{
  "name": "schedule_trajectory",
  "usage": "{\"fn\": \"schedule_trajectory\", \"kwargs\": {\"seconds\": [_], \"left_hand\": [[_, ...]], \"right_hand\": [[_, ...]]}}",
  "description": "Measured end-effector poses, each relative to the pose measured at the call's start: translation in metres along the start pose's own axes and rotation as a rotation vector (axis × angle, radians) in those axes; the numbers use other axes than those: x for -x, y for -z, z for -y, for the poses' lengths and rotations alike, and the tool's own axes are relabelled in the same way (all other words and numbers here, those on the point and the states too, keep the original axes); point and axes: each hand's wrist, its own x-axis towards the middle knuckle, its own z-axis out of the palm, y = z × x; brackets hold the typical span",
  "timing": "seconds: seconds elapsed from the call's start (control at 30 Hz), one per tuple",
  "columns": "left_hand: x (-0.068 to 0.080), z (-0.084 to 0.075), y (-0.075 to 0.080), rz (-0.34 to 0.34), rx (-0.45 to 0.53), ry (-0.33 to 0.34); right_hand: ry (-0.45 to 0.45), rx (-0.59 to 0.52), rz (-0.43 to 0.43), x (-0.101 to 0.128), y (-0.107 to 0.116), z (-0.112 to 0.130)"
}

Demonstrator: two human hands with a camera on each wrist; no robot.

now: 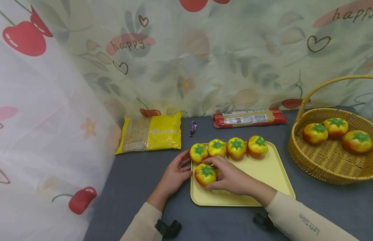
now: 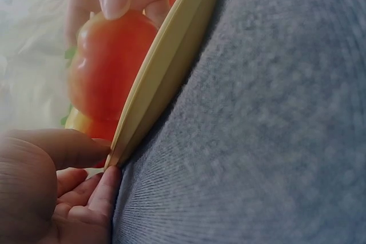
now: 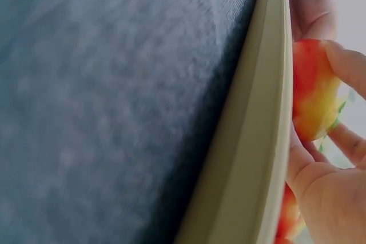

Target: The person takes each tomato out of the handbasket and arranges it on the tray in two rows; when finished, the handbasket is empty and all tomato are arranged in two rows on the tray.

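Observation:
My right hand point(image 1: 233, 175) grips a yellow-red tomato point(image 1: 205, 174) with a green star-shaped top, its thumb on the near side and fingers on the far side. That tomato sits at the left end of a pale yellow tray point(image 1: 246, 197). At the tray's left edge is my left hand point(image 1: 174, 175); in the left wrist view its thumb and fingers pinch the tray rim point(image 2: 137, 98). Behind the gripped tomato, a row of similar tomatoes runs along the tray's far side, from the left one point(image 1: 199, 153) to the right one point(image 1: 257, 146).
A wicker basket point(image 1: 334, 177) with a tall handle stands at the right, with three tomatoes point(image 1: 315, 134) inside. Along the back lie a yellow food packet point(image 1: 163, 132), a small purple-wrapped sweet point(image 1: 192, 129) and a red-ended noodle packet point(image 1: 249, 118). Patterned cloth hangs behind and at the left.

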Motion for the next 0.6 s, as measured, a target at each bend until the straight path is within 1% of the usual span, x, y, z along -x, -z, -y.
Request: {"fn": "schedule_trajectory", "kwargs": {"seconds": [0.23,0.6], "left_hand": [[0.0001,0.0,0.0003,0.006,0.008,-0.007],[0.0002,0.0002,0.0002,0.01,0.027,-0.021]], "right_hand": [[-0.023,0.017,-0.038,-0.0032,-0.0043,-0.0023],[-0.03,0.029,-0.065,-0.0051,-0.0059,-0.0013]]}}
